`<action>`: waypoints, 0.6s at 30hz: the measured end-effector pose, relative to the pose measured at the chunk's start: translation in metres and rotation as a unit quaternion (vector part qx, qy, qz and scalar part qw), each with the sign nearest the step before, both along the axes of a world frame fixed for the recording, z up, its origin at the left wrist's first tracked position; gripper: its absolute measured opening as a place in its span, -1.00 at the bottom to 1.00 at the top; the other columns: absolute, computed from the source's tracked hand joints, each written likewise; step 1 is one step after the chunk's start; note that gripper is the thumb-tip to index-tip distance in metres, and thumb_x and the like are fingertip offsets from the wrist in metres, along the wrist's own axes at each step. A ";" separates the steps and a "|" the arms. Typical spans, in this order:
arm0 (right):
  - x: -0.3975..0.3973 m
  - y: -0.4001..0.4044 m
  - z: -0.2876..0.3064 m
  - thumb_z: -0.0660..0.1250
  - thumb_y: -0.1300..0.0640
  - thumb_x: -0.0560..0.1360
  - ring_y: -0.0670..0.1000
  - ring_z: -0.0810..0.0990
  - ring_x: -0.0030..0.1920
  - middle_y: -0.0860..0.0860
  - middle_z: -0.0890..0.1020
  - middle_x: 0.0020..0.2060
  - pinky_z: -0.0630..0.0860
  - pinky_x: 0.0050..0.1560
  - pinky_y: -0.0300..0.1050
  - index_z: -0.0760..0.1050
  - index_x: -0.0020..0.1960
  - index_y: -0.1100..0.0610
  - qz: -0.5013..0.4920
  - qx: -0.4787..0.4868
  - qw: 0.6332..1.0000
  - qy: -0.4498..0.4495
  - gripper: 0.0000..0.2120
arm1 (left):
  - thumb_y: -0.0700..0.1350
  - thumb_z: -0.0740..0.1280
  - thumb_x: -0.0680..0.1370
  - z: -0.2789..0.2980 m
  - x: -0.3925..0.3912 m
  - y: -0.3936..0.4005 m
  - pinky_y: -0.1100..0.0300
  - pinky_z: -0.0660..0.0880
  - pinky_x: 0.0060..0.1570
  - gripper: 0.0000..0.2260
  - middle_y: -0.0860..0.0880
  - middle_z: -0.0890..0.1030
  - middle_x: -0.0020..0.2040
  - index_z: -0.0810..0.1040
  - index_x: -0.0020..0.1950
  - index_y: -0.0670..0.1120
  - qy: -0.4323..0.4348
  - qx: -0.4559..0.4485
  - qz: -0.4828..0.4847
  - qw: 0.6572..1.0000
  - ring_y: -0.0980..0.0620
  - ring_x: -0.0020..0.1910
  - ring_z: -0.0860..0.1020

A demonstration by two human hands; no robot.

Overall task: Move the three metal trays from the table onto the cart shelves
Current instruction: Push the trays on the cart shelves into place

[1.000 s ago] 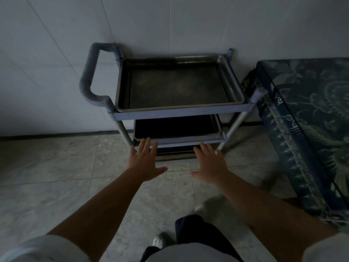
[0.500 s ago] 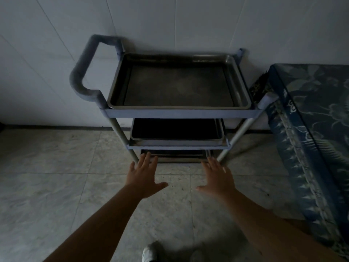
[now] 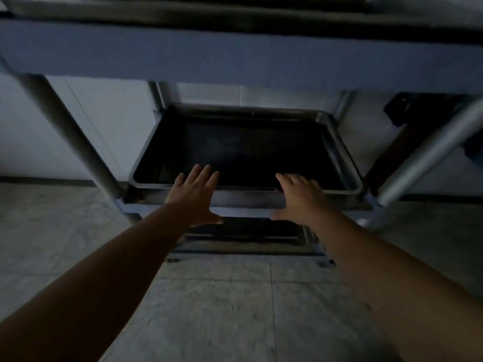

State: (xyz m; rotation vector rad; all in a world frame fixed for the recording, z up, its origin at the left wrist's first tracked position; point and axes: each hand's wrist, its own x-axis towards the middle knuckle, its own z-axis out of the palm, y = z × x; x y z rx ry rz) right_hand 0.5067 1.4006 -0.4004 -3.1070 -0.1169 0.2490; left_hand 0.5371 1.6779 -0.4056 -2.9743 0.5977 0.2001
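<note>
While both hands reach flat toward the middle shelf, the view has dropped much lower than half a second ago.

Earlier the whole cart showed from above with its top tray; now only the top shelf's front rail (image 3: 235,50) crosses the upper frame, and the middle tray (image 3: 245,150) fills the centre, sitting dark in its shelf between the grey cart legs (image 3: 70,131). The left hand (image 3: 194,195) and the right hand (image 3: 300,198) have come forward from over the floor tiles (image 3: 222,309) to the tray's near rim, each grip spread and holding nothing; whether the fingers touch the rim is hard to tell in the dimness. A bottom tray (image 3: 251,231) probably lies below, barely visible.
</note>
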 end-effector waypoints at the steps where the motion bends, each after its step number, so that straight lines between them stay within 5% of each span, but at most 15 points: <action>1: 0.005 0.001 -0.011 0.38 -0.43 0.21 0.10 0.33 0.38 0.00 0.34 0.43 0.28 0.31 0.14 0.06 0.49 -0.06 0.011 -0.009 1.000 -0.007 0.00 | 0.44 0.39 0.32 -0.008 0.007 0.001 -0.22 0.03 0.49 0.08 -0.09 0.03 0.63 -0.06 0.61 -0.02 -0.004 0.006 0.006 1.000 -0.15 0.59 0.01; 3: 0.008 0.001 -0.027 0.35 -0.44 0.20 0.05 0.49 0.19 -0.06 0.51 0.25 0.38 0.13 0.06 0.20 0.39 -0.09 0.021 -0.019 0.998 -0.060 -0.12 | 0.41 0.41 0.32 -0.020 0.015 0.003 -0.16 0.28 0.38 -0.12 -0.08 0.40 0.47 0.23 0.50 0.02 -0.040 -0.001 0.010 0.999 -0.15 0.42 0.37; 5: 0.008 0.000 -0.033 0.35 -0.44 0.18 0.03 0.53 0.09 -0.09 0.55 0.16 0.38 0.01 0.02 0.27 0.31 -0.11 0.015 -0.009 0.994 -0.106 -0.20 | 0.39 0.41 0.33 -0.025 0.018 0.004 -0.03 0.40 0.16 -0.33 -0.03 0.56 0.25 0.40 0.28 0.04 -0.092 -0.019 -0.009 0.996 -0.11 0.22 0.52; 10: 0.004 0.005 -0.032 0.37 -0.39 0.20 0.00 0.47 -0.21 -0.11 0.52 -0.16 0.34 -0.14 -0.01 0.33 -0.07 -0.10 0.000 -0.023 0.992 -0.127 -0.50 | 0.37 0.40 0.36 -0.035 0.009 0.004 0.04 0.36 -0.04 -0.52 0.01 0.62 0.09 0.43 0.04 0.06 -0.153 -0.055 -0.012 0.987 -0.09 0.07 0.59; 14: -0.011 0.017 -0.040 0.36 -0.31 0.31 0.02 0.43 -0.34 -0.08 0.51 -0.31 0.26 -0.20 -0.01 0.39 -0.14 -0.05 -0.027 -0.056 0.981 -0.184 -0.63 | 0.36 0.42 0.34 -0.045 -0.010 0.003 0.09 0.26 -0.20 -0.56 0.07 0.62 -0.20 0.29 -0.19 0.10 -0.230 -0.081 0.023 0.970 -0.06 -0.16 0.62; 18: -0.016 0.027 -0.047 0.38 -0.24 0.34 0.01 0.35 -0.44 -0.08 0.38 -0.45 0.17 -0.20 0.00 0.31 -0.25 -0.06 -0.062 -0.083 0.972 -0.209 -0.66 | 0.35 0.43 0.34 -0.048 -0.019 0.002 0.09 0.22 -0.20 -0.58 0.08 0.61 -0.23 0.31 -0.22 0.10 -0.254 -0.080 0.034 0.963 -0.05 -0.18 0.61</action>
